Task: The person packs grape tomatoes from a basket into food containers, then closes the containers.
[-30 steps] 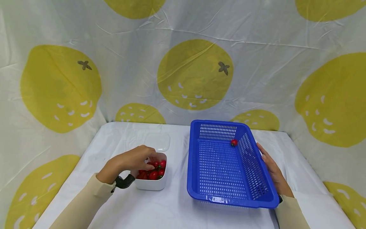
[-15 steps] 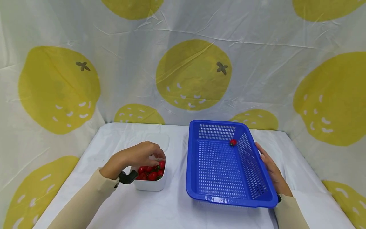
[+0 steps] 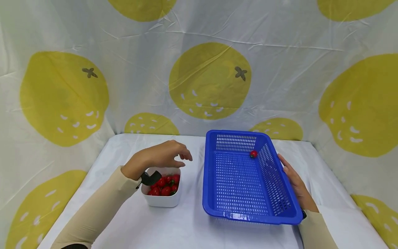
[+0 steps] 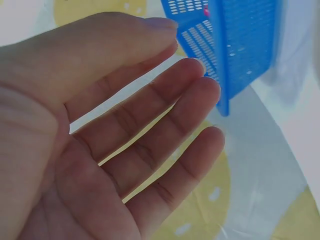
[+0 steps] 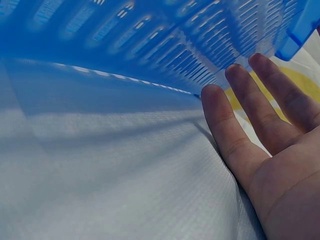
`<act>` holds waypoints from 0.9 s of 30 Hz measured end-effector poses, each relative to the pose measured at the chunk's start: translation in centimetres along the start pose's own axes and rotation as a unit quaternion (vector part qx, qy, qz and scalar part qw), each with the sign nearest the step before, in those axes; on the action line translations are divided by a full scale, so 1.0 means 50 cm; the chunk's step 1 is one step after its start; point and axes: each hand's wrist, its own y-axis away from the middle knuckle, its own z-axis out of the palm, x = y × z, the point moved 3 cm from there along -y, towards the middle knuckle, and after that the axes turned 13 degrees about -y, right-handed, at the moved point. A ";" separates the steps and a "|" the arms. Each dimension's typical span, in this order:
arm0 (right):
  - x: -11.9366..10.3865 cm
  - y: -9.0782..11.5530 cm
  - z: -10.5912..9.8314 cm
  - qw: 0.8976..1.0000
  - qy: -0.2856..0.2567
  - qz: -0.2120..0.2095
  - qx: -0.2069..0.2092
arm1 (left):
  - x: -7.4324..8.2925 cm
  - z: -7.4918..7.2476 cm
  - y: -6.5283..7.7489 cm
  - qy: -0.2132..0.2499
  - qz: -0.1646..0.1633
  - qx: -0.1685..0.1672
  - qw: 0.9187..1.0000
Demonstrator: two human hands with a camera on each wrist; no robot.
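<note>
Held above the white container (image 3: pixel 163 201), my left hand (image 3: pixel 163 155) has loosely bent fingers. In the left wrist view its palm (image 4: pixel 75 200) shows nothing in it, and the thumb lies over the index finger. Several small red tomatoes (image 3: pixel 167 191) with green stems fill the container, partly hidden by the wrist strap. My right hand (image 3: pixel 296 186) lies along the outer right side of the blue slotted basket (image 3: pixel 240 217), its fingers straight and close to the wall in the right wrist view. One tomato (image 3: pixel 253 154) sits in the basket's far right corner.
A white cloth (image 3: pixel 186 228) covers the table. Behind it hangs a white curtain (image 3: pixel 140 86) printed with yellow fruit. The basket stands right of the container, with a strip of cloth between them.
My left hand has risen out of the container and moved up and to the right, uncovering more tomatoes. My right hand and the basket stay in place.
</note>
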 end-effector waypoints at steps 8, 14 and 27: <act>-0.001 0.001 0.005 1.000 0.021 -0.002 0.021 | 0.018 -0.034 -0.070 -0.011 0.017 -0.008 1.000; -0.001 0.002 0.005 0.999 0.030 -0.003 0.024 | 0.031 -0.057 -0.127 -0.019 0.059 0.016 0.998; 0.000 0.001 0.000 0.999 0.025 -0.006 0.019 | 0.027 -0.075 -0.250 0.025 0.064 0.028 0.997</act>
